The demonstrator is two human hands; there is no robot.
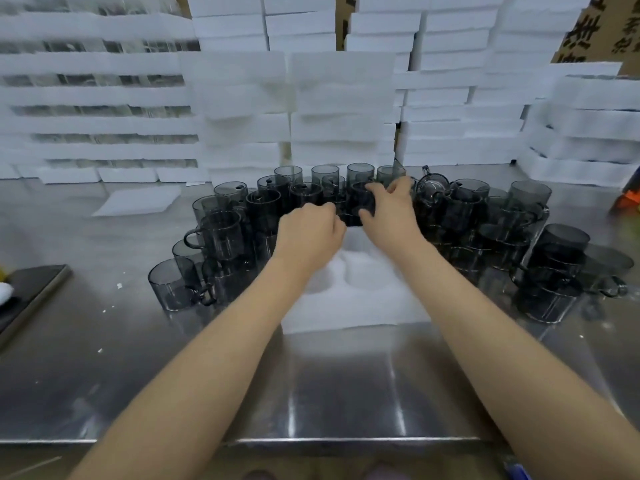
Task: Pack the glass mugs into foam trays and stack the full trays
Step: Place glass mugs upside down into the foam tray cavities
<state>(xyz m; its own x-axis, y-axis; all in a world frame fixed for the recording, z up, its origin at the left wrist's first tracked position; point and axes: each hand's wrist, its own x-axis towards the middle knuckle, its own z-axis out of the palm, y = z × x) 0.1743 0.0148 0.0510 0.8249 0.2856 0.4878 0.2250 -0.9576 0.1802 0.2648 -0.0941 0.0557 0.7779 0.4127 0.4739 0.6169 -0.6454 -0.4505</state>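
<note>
A white foam tray [356, 306] with round pockets lies on the steel table in front of me, its near pockets bare. Several smoky grey glass mugs [221, 237] stand crowded around its far side and both flanks. My left hand [308, 233] reaches over the tray's far end with fingers curled around a dark mug [353, 218] that is mostly hidden. My right hand [388, 209] grips a mug beside it from the right, fingers wrapped over its rim. Blur hides whether both hands hold one mug or two.
Tall stacks of white foam trays [242, 116] wall off the back and right [588, 133]; the left stacks [97, 98] show glass between layers. A loose foam sheet [138, 200] lies at back left. A dark board [31, 292] sits at the left edge.
</note>
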